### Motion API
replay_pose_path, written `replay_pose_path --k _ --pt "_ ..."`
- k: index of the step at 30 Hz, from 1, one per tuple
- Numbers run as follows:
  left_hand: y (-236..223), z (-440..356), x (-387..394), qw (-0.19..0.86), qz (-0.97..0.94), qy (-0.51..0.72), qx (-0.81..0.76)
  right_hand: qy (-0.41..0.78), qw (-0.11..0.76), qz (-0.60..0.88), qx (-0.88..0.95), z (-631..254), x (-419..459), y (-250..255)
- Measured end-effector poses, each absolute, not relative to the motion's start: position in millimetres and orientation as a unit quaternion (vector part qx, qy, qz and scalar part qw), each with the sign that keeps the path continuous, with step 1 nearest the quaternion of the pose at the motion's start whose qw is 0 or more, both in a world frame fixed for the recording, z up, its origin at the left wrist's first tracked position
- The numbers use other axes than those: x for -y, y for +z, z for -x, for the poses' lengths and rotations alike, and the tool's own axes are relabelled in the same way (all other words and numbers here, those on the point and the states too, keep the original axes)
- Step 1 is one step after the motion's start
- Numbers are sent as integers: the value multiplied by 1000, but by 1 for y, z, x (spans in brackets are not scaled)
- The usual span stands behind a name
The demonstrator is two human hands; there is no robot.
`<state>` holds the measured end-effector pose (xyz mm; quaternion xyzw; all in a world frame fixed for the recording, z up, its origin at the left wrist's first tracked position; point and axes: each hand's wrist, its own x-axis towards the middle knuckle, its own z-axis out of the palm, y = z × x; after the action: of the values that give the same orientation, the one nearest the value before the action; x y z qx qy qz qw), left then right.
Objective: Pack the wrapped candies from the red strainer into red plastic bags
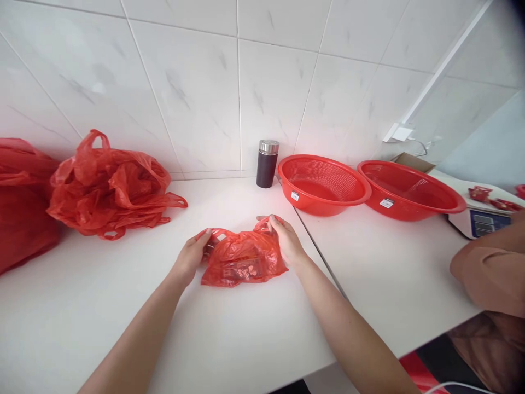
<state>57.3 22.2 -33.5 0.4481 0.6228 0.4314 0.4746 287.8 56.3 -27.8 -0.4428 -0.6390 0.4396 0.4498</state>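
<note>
A thin red plastic bag [246,251] lies on the white table in front of me, with its handles toward the wall. Through its film shows a dark red printed packet [241,270]. At the bag's left handle, my left hand [192,257] is closed, thumb on top and fingers partly hidden. My right hand [286,239] pinches the other handle between thumb and fingers. The bag's top edge is spread between the two hands.
Crumpled red bags [118,186] are heaped at left beside a fuller red bag [24,208]. A black tumbler [267,164] and two red colanders [324,205] [414,210] stand along the wall. A scale [484,219] holds red packets near another person's arm [492,273].
</note>
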Motion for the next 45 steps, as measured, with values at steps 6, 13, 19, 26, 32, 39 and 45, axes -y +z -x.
replay_pose_path --k 6,13,19,26,32,39,45 --pt "-23 -38 -26 615 -307 542 -483 644 519 344 445 -285 -51 -11" --pt "-17 -47 -25 641 -220 613 -407 591 566 409 404 -297 -69 -18" --pt "-17 -50 -22 647 -215 624 -383 577 576 401 417 -303 -70 -17" --pt "-11 -57 -12 680 -270 568 -377 516 521 447 512 -310 -67 -19" --pt "-16 -53 -13 591 -387 577 -411 455 338 489 663 -299 -54 -24" --pt "-16 -76 -5 485 -556 422 -527 494 376 353 701 -290 -43 -13" --pt "-12 -87 -1 540 -490 491 -477 522 436 293 672 -295 -49 -13"
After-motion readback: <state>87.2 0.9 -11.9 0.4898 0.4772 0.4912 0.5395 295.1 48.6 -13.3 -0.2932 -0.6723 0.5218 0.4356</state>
